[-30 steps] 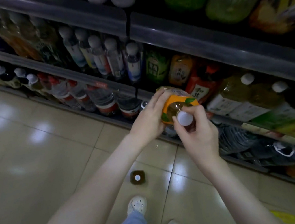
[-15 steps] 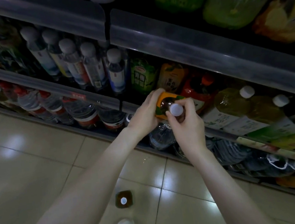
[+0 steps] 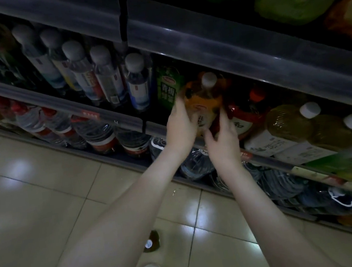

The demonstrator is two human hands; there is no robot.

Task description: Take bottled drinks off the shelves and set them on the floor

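Both hands hold the orange-labelled bottle (image 3: 204, 102), which stands at the front of the middle shelf (image 3: 76, 106) between a green-labelled bottle (image 3: 167, 87) and a red-labelled bottle (image 3: 244, 112). The left hand (image 3: 181, 128) wraps its left side and the right hand (image 3: 224, 144) curls round its lower right. Draw it straight out (the neighbours crowd it, so a tilt may topple them), then lower it to the floor (image 3: 43, 197) near the small bottle (image 3: 152, 242) already standing there
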